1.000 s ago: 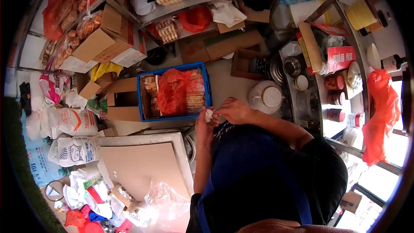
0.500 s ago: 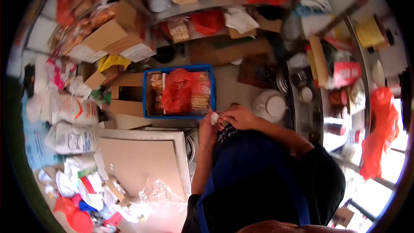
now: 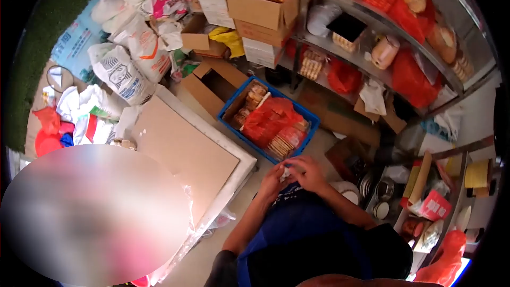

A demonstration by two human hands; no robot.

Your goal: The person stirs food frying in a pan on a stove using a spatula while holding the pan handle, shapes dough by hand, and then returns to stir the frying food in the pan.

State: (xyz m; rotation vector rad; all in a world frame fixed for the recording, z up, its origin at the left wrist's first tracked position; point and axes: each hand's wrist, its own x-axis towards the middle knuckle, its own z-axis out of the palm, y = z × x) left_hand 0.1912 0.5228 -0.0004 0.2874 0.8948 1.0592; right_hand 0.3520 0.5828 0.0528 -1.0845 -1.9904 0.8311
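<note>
Just beyond the blue apron, my left hand (image 3: 272, 180) and my right hand (image 3: 311, 174) are close together. A small white crumpled item (image 3: 286, 173) sits between them; the fingers of my left hand are closed round it. My right hand's fingers are bent at its other side, and whether they grip it is hard to make out. Past the hands stands a blue crate (image 3: 248, 144) holding a red plastic bag (image 3: 271, 119) and packs of round, flat baked goods (image 3: 282, 143).
A board-topped table (image 3: 183, 149) is at the left, with white sacks (image 3: 122, 74) behind it. Open cardboard boxes (image 3: 265, 13) and metal shelves (image 3: 372, 64) line the back. Metal pots (image 3: 383, 188) stand at the right. A large blurred area covers the lower left.
The view has swung to the left, so the crate, table and shelves appear rotated and shifted. My hands remain together around the white item, with my right fingers now more bent over it.
</note>
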